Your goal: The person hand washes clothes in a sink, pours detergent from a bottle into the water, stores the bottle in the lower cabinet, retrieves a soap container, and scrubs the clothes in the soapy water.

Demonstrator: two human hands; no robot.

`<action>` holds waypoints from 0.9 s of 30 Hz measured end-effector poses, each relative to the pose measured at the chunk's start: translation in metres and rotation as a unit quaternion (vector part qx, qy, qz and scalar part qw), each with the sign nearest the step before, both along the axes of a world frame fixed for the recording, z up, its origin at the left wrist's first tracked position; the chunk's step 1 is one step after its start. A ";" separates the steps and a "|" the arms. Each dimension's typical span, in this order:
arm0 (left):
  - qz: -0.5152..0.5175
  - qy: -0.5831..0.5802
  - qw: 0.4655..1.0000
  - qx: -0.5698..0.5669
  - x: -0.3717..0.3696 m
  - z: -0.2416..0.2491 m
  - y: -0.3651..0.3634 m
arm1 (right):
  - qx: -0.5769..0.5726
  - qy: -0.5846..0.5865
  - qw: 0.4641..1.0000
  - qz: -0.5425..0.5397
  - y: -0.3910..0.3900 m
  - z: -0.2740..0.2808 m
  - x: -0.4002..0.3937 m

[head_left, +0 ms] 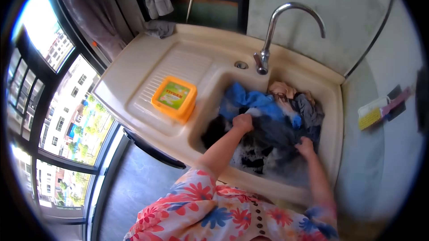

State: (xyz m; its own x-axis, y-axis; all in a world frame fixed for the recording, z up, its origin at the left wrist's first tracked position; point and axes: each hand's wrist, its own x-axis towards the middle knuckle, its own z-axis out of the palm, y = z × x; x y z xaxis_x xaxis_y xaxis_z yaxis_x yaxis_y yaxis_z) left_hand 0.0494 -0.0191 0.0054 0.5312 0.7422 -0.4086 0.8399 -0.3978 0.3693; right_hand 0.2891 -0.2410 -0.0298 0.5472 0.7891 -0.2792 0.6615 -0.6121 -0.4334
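Observation:
In the beige sink (pixel 333 120), a dark grey wet garment (pixel 275 133) stretches between my two hands. My left hand (pixel 242 123) is closed on its left end. At the right end, my right hand (pixel 305 146) grips the same garment, its fingers curled in. A blue cloth (pixel 257 99) lies just behind it. Farther back on the right are a peach cloth (pixel 282 90) and a grey cloth (pixel 308 110). Black fabric (pixel 215 132) is bunched at the sink's left side. Cloudy, sudsy water (pixel 277 167) covers part of the sink near me.
A chrome faucet (pixel 267 46) arches over the sink's back edge. On the ribbed drainboard (pixel 154 78) stands a yellow tub (pixel 176 100) with a green label. A yellow-bristled brush (pixel 371 119) hangs on the right wall. A grey rag (pixel 160 29) lies at the back left corner. Windows line the left.

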 end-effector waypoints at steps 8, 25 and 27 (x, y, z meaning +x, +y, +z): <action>-0.150 0.023 0.986 -0.068 -0.031 0.026 0.039 | 0.510 0.231 0.818 -0.131 -0.003 0.217 0.031; 0.033 -0.348 0.936 0.053 -0.054 0.113 0.045 | 0.529 0.001 0.840 -0.116 -0.018 0.213 0.026; -0.129 -0.150 0.978 0.069 -0.064 0.129 0.017 | 0.436 -0.032 0.898 -0.049 -0.023 0.210 0.025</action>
